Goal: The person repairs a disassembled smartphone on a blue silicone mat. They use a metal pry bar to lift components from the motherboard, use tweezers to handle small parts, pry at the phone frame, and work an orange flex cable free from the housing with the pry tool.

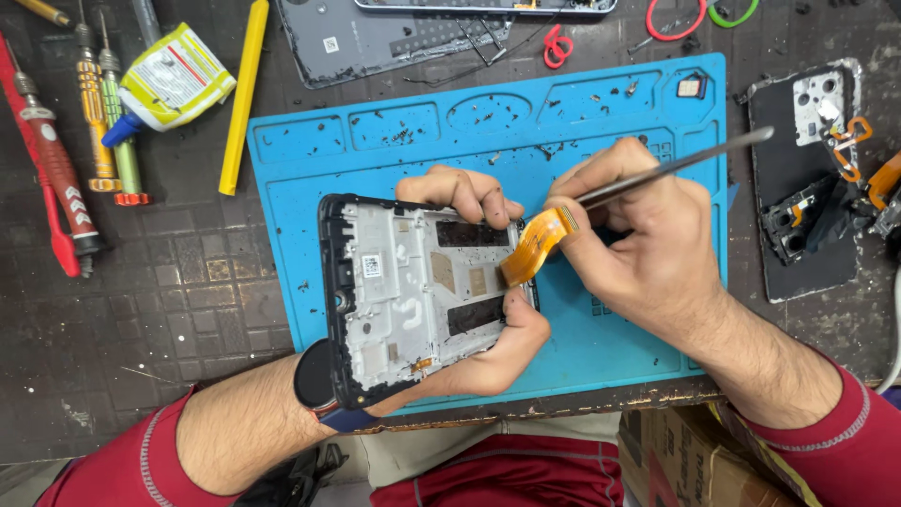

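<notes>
Between hands [469, 282]: phone frame [413, 296], light, rigid, fragile; left hand grips edges. Right hand [648, 244] pinches tweezers [676, 167] at orange flex ribbon [537, 242], soft, tearable.

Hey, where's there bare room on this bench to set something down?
Free: the dark bench between the red screwdriver and the blue mat, and the mat's right part beside the right hand. Crowded: the top edge with the glue bottle, and the right side with the opened phone.
</notes>
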